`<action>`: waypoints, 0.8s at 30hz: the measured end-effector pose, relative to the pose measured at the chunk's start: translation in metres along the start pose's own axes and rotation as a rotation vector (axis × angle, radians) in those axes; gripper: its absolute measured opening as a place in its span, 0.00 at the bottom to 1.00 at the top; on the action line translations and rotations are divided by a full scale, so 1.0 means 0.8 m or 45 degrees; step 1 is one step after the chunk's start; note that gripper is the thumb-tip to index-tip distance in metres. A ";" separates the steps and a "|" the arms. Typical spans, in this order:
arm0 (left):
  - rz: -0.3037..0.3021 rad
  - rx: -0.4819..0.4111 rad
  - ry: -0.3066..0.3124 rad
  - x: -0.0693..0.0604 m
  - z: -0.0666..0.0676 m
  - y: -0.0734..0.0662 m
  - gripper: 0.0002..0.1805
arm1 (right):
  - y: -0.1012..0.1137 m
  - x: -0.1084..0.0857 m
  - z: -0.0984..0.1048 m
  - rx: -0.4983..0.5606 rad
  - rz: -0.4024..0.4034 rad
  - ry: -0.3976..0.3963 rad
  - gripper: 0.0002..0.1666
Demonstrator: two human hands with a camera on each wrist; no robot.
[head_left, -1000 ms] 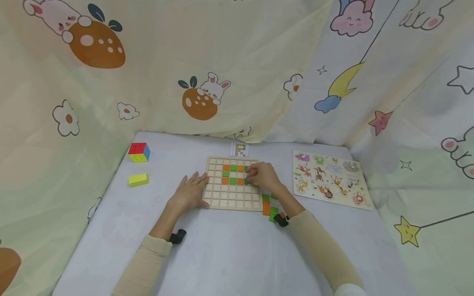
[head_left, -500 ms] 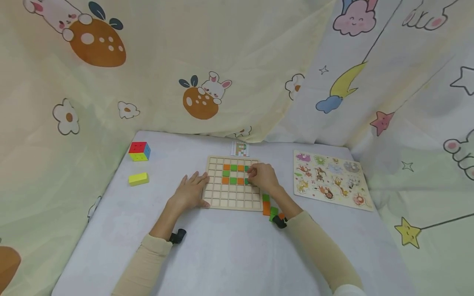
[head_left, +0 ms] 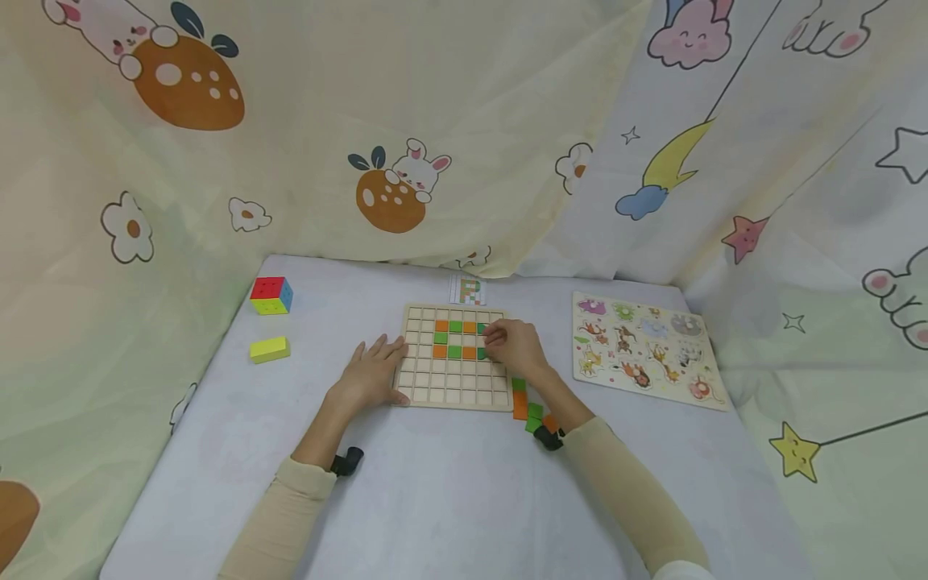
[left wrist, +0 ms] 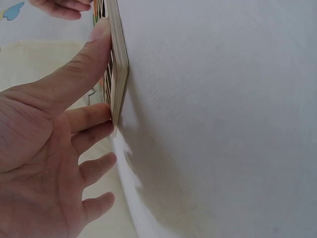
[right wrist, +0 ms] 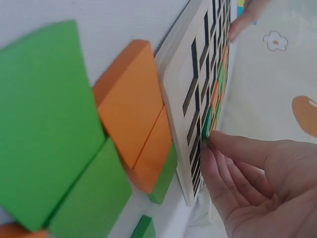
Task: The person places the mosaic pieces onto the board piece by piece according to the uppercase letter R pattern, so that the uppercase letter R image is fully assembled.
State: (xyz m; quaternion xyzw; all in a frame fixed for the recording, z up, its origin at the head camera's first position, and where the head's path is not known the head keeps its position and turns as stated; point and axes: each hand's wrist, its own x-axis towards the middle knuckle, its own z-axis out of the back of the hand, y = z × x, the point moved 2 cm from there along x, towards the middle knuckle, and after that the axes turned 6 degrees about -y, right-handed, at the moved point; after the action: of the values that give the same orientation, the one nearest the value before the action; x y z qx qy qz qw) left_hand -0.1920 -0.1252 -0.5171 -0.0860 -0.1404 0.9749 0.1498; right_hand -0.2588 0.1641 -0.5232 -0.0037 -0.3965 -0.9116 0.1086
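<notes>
Change is slight: the nearly closed right hand [head_left: 518, 346] still seems to pinch a green tile [right wrist: 207, 122], placement apparently unfinished, left hand [head_left: 367, 374] spread against the board [head_left: 454, 395].

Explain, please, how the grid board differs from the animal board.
The grid board is divided into small squares; the animal board carries colourful animal pictures. The grid board looks nearly square; the animal board is clearly longer one way. The left hand touches the grid board; no hand touches the animal board. Both are pale and lie flat on the table.
</notes>
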 end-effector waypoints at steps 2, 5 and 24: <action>0.002 -0.002 0.003 0.000 -0.001 0.000 0.60 | -0.001 -0.003 0.003 0.042 -0.020 -0.001 0.16; 0.007 -0.007 0.002 0.000 0.000 -0.001 0.60 | -0.004 -0.006 0.006 0.075 -0.033 -0.018 0.19; 0.012 -0.012 0.012 0.000 0.001 -0.002 0.60 | -0.016 -0.033 0.036 -0.052 -0.027 0.085 0.17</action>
State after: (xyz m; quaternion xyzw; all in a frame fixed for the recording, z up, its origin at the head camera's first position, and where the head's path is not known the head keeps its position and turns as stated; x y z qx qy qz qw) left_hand -0.1918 -0.1238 -0.5162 -0.0919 -0.1440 0.9745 0.1453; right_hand -0.2381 0.1982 -0.5153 0.0286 -0.3739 -0.9202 0.1122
